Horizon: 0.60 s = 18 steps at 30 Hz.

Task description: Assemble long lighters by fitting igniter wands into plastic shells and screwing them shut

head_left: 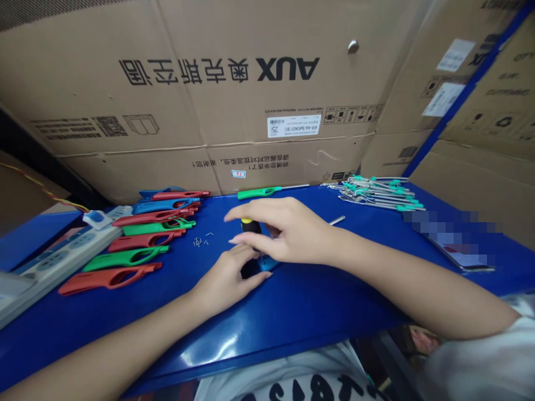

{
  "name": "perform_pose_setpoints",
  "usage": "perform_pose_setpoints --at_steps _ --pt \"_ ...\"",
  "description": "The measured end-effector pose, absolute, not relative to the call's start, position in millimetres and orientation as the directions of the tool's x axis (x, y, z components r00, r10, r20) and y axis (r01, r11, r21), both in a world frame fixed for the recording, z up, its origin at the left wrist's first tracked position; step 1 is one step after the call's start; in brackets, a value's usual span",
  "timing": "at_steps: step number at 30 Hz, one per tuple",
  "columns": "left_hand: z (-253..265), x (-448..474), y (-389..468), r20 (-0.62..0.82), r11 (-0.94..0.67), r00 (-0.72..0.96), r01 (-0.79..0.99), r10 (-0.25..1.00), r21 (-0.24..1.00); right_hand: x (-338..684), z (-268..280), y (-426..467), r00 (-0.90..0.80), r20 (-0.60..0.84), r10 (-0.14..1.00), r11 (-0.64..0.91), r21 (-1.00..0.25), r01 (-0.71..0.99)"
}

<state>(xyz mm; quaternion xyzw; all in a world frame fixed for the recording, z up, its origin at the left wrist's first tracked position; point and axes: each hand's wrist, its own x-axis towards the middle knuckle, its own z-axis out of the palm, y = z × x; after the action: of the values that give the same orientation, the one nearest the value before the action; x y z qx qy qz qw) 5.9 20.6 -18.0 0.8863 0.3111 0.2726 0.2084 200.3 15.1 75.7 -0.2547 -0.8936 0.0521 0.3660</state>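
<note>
In the head view my right hand (288, 231) is closed round a short screwdriver (251, 226) with a black handle and a yellow end. The driver stands upright, its shaft pointing down at a blue lighter body (268, 263) on the table. My left hand (228, 278) pinches that blue body from the near left side; most of it is hidden under both hands. Beyond my right hand a metal rod (336, 220) sticks out, and whether it joins the blue piece is hidden. A few small screws (201, 241) lie left of the hands.
Several red, green and blue lighter shells (137, 239) lie in a row at left, beside a white power strip (62, 256). A green long-necked lighter (257, 192) lies at the back. Metal rods with teal parts (376, 192) and a phone (460, 250) are right. Cardboard (234, 111) walls the blue table.
</note>
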Motion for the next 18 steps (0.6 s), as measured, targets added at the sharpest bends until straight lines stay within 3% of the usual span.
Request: perform_pose_setpoints --at_steps 3,5,10,14,18 --pt "-18 7 20 0.379 -0.73 0.656 0.41 0.653 0.547 198 71 14 -0.565 0.681 0.466 0.836 -0.131 0.533" --pt "-16 7 20 0.381 -0.733 0.659 0.406 0.649 0.546 198 72 13 -0.568 0.669 0.479 0.822 -0.113 0.559" --pt "-15 5 21 0.39 -0.753 0.666 0.426 0.636 0.501 203 79 18 -0.589 0.57 0.573 0.817 -0.337 0.468" --pt "-13 7 20 0.406 -0.788 0.687 0.432 0.602 0.438 207 74 21 -0.47 0.639 0.609 0.774 -0.35 0.528" --pt "-3 8 25 0.329 -0.807 0.745 0.474 0.581 0.352 226 76 20 -0.317 0.732 0.603 0.754 -0.393 0.526"
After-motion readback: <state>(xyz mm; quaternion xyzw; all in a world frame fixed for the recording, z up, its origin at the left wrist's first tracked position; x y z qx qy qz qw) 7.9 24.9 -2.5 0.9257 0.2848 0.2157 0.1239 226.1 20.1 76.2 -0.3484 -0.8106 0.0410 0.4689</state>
